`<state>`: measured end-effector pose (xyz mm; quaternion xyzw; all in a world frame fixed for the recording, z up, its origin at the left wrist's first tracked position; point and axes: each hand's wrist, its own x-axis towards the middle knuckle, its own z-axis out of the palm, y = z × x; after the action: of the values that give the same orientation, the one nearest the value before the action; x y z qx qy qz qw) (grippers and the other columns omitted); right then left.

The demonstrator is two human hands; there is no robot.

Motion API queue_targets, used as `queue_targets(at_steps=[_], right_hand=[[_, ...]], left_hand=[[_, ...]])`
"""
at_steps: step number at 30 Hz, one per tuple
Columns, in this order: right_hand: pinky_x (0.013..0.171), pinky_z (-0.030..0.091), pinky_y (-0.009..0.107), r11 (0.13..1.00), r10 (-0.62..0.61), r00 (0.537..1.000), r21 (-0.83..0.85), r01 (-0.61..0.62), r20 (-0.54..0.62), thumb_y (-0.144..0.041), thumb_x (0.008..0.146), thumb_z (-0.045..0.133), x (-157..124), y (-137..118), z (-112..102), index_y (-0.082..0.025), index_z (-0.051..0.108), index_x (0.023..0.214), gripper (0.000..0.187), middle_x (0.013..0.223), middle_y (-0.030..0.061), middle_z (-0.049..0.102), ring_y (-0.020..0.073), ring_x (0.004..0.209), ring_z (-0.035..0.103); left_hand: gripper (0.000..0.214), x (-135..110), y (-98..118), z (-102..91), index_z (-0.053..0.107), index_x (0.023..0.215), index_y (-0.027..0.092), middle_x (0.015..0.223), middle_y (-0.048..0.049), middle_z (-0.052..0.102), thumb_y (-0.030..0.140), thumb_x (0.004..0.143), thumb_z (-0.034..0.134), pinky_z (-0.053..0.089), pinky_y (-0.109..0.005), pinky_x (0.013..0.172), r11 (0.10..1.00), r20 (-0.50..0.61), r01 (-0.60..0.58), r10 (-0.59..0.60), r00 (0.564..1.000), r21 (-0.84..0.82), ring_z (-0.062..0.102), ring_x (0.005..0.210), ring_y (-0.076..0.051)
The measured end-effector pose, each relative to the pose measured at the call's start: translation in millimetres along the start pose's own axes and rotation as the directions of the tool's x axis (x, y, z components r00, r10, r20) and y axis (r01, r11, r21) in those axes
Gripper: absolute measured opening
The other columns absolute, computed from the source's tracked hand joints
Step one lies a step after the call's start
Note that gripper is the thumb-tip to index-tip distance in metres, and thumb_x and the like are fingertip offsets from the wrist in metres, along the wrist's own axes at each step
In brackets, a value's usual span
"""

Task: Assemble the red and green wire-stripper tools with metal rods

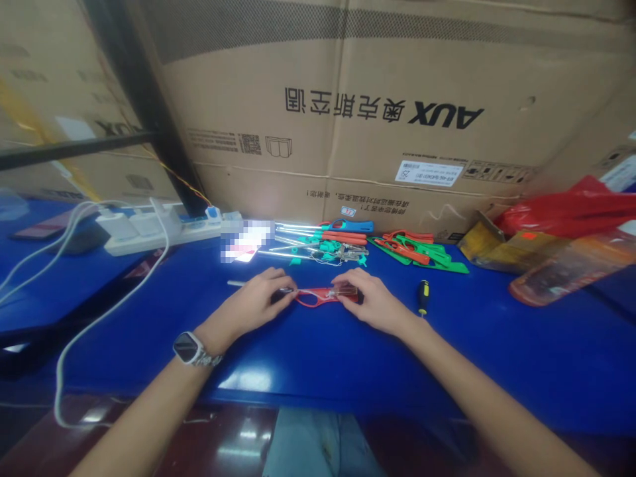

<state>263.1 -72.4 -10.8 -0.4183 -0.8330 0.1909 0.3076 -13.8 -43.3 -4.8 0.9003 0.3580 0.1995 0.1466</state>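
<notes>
A long-nosed lighter with an open-looking red casing lies low over the blue table between my hands. My left hand is closed around its metal tube end, and the rod sticks out to the left. At the other end, my right hand pinches the handle, where a clear brownish fuel tank shows. To the right rests a black and yellow screwdriver. Behind my hands are metal tubes, small green parts and a blue lighter handle. Green and orange casings are heaped beside them.
A large cardboard box walls off the back. On the left are a white power strip and a looping white cable. A blurred bright patch lies behind my left hand. A clear plastic container and red bag stand right.
</notes>
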Motion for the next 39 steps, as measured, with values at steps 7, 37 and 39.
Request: queue_targets(at_steps=[7, 37, 39], right_hand=[[0.08, 0.051, 0.032, 0.999, -0.012, 1.0, 0.05, 0.013, -0.028, -0.011, 0.088, 0.059, 4, 2, 5, -0.021, 0.066, 0.105, 0.02, 0.101, 0.0048, 0.065, 0.0159, 0.088, 0.061], [0.079, 0.056, 0.038, 0.945, -0.194, 0.977, -0.283, 0.164, -0.083, -0.018, 0.096, 0.054, -5, 11, 5, -0.023, 0.076, 0.102, 0.023, 0.102, 0.0094, 0.069, 0.0216, 0.092, 0.062], [0.081, 0.056, 0.039, 0.951, -0.186, 0.98, -0.262, 0.163, -0.065, -0.017, 0.096, 0.055, -5, 11, 4, -0.023, 0.076, 0.104, 0.023, 0.103, 0.0089, 0.069, 0.0213, 0.094, 0.063]], left_hand=[[0.028, 2, -2, 5.3, 0.067, 0.103, 0.019, 0.101, -0.0078, 0.061, 0.036, 0.099, 0.045, 0.049, -0.041, 0.087, 0.999, -0.026, 0.023, -0.022, 0.999, 0.033, 0.058, 0.095, -0.023], [0.033, 37, 7, 23.6, 0.073, 0.108, 0.02, 0.103, -0.0077, 0.061, 0.046, 0.089, 0.065, 0.052, -0.038, 0.088, 0.982, 0.027, -0.036, 0.042, 0.999, -0.185, 0.059, 0.094, -0.021], [0.034, 37, 6, 24.4, 0.072, 0.109, 0.021, 0.103, -0.0078, 0.061, 0.047, 0.089, 0.065, 0.052, -0.039, 0.088, 0.982, 0.021, -0.044, 0.049, 0.999, -0.182, 0.059, 0.094, -0.021]])
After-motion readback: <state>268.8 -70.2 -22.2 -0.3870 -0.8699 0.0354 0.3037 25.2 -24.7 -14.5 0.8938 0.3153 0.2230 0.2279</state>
